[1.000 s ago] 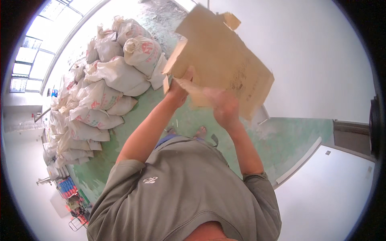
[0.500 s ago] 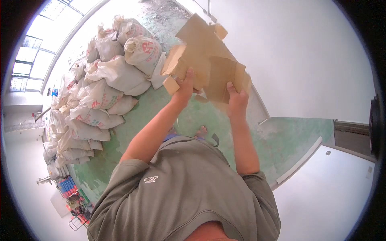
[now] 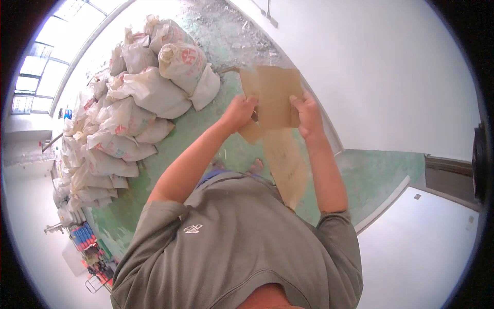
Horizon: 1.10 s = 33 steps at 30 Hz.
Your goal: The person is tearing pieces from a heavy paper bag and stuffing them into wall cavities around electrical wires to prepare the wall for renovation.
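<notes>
Both hands raised in front of chest, holding a folded brown cardboard piece (image 3: pixel 275 103) — left hand (image 3: pixel 239 110) pinches its left edge, right hand (image 3: pixel 307 113) curls closed over its right edge. A flap hangs down toward the grey shirt (image 3: pixel 231 247). Stacked white sacks (image 3: pixel 139 103) lie far left on the green floor (image 3: pixel 370 175).

Stacked white sacks (image 3: pixel 128 113) on a green floor (image 3: pixel 206 139) beside a white wall (image 3: pixel 391 77).
</notes>
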Available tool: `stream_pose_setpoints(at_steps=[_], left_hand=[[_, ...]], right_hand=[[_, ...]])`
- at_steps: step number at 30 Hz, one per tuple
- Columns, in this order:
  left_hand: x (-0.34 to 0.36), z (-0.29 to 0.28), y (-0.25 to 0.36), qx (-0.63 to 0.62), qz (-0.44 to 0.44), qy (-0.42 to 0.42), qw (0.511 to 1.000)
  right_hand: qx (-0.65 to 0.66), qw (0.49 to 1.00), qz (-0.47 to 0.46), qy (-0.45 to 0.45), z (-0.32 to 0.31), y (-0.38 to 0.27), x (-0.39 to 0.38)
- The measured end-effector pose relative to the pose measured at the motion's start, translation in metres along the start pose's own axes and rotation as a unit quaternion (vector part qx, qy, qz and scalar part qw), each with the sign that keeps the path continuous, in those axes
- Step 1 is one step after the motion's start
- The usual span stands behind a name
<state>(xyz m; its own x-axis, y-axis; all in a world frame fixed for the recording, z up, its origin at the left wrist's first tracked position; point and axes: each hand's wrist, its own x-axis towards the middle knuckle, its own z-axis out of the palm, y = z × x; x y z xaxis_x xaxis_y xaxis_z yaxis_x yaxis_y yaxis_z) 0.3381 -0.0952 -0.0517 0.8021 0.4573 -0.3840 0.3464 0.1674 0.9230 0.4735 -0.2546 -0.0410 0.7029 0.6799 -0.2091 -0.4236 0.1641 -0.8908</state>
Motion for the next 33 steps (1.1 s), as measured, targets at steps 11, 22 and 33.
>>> stream_pose_setpoints(at_steps=[11, 22, 33], left_hand=[[0.024, -0.018, 0.054, 0.027, 0.004, -0.027, 0.999], [0.032, -0.068, 0.078, -0.005, 0.121, 0.154, 0.981], [-0.059, 0.019, 0.106, 0.365, 0.495, 0.065, 0.786]], right_hand=[[-0.689, 0.473, -0.546, -0.052, 0.035, -0.02, -0.03], [-0.903, 0.388, -0.1, -0.154, 0.035, -0.1, 0.064], [-0.663, 0.663, 0.157, -0.311, 0.004, -0.115, 0.097]])
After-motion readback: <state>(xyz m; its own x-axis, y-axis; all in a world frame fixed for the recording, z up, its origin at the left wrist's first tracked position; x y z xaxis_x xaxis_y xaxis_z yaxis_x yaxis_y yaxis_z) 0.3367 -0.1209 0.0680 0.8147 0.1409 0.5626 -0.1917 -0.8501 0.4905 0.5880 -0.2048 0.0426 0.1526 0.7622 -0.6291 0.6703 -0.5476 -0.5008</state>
